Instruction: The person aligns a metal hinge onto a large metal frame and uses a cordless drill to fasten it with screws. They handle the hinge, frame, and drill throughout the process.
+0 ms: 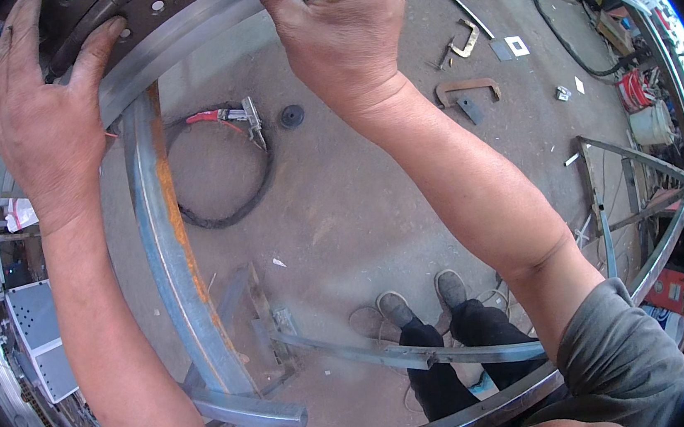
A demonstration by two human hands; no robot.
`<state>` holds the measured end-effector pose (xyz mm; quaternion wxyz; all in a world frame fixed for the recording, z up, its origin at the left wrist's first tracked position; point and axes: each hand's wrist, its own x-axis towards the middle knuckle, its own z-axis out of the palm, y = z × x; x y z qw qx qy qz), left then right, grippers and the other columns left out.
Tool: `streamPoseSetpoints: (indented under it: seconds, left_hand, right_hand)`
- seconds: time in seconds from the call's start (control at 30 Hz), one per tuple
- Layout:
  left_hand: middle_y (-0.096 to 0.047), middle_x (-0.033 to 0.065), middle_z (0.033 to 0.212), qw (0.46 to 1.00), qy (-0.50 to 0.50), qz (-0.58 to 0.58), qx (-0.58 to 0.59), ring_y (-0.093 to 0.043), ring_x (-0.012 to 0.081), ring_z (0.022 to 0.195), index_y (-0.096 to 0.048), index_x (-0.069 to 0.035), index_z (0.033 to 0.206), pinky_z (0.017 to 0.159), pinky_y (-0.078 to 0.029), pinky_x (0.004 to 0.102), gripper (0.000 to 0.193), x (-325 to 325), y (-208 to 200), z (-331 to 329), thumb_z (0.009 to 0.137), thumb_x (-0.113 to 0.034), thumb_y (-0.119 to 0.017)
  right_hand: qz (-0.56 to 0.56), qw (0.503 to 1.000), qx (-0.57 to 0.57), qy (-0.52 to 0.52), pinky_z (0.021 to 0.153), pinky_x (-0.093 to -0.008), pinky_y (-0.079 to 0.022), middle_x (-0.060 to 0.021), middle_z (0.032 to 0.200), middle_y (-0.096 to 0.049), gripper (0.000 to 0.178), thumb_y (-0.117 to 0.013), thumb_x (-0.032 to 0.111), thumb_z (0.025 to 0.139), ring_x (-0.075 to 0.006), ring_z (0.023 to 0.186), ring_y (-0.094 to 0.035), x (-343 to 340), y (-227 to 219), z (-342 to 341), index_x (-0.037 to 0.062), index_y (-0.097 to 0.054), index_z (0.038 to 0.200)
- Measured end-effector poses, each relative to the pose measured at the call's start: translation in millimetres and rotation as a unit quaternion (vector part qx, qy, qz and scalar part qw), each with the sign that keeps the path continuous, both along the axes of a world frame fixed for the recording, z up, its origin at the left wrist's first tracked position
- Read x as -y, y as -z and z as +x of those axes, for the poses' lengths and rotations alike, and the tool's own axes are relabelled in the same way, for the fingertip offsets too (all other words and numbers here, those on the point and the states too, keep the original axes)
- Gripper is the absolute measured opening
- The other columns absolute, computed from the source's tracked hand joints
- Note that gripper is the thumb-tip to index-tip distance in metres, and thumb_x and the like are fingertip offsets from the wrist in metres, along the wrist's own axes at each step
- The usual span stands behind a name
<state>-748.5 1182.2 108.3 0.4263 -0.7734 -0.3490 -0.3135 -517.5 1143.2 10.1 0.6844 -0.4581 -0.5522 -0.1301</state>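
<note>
At the upper left my left hand (53,119) lies with thumb and fingers spread, pressing against a dark brown metal strip (138,6) with a row of pale round spots. The strip runs along a silvery metal beam (182,43) that crosses the top. Further right, my right hand (344,34) is closed at the beam's upper edge, its fingers curled and thumb pressed in. Whatever it pinches is hidden by the fingers and the picture's edge. Below the left hand, a blue-grey square steel tube (165,232) with a rusty side extends toward me.
On the floor lie a coiled black cable with a red-handled torch (219,116), a black disc (292,117), C-clamps (469,87) and metal scraps. A steel frame (642,215) stands at right. A short tube (250,411) and curved bar (399,356) cross near my legs.
</note>
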Motion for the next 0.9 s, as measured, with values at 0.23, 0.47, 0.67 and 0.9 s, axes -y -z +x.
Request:
streamPoseSetpoints:
  seconds: [0.23, 0.47, 0.67, 0.9]
  left_hand:
    - [-0.063, 0.0118, 0.141, 1.000, -0.015, 0.021, -0.010, -0.061, 0.0287, 0.128, -0.057, -0.016, 0.147, 0.111, -0.047, 0.0430, 0.071, -1.3, 1.0, -2.1, 0.089, -0.053, -0.076]
    - [-0.061, 0.0100, 0.144, 1.000, -0.015, 0.003, 0.010, -0.059, 0.0279, 0.131, -0.054, -0.020, 0.149, 0.112, -0.046, 0.0453, 0.072, -2.8, 2.5, -2.2, 0.090, -0.057, -0.072]
    - [-0.059, 0.0103, 0.146, 1.000, -0.012, 0.024, 0.012, -0.057, 0.0292, 0.134, -0.055, -0.021, 0.149, 0.113, -0.046, 0.0470, 0.071, -4.5, 4.6, -1.4, 0.090, -0.058, -0.073]
    - [-0.061, 0.0112, 0.144, 1.000, 0.004, -0.003, 0.021, -0.058, 0.0286, 0.132, -0.056, -0.020, 0.148, 0.111, -0.047, 0.0441, 0.071, -1.7, 1.7, 0.3, 0.089, -0.054, -0.075]
  right_hand:
    - [0.022, 1.000, 0.006, -0.007, 0.072, -0.0398, -0.050, -0.0077, 0.086, -0.072, 0.013, -0.075, 0.005, 0.084, -0.0292, 0.074, -0.067, -2.8, 1.9, 0.8, 0.0088, -0.071, 0.097]
    - [0.038, 0.999, -0.004, 0.004, 0.070, -0.0398, -0.050, -0.0081, 0.083, -0.071, 0.013, -0.075, 0.006, 0.085, -0.0294, 0.072, -0.066, -4.7, 4.0, -0.7, 0.0090, -0.071, 0.096]
    - [0.033, 0.999, -0.013, 0.003, 0.069, -0.0397, -0.050, -0.0082, 0.081, -0.071, 0.012, -0.076, 0.006, 0.084, -0.0295, 0.071, -0.065, -5.3, 4.0, -1.4, 0.0090, -0.072, 0.095]
    - [0.049, 0.999, -0.014, -0.001, 0.069, -0.0389, -0.050, -0.0078, 0.080, -0.071, 0.011, -0.076, 0.006, 0.085, -0.0286, 0.071, -0.065, -6.1, 4.3, -0.8, 0.0086, -0.072, 0.094]
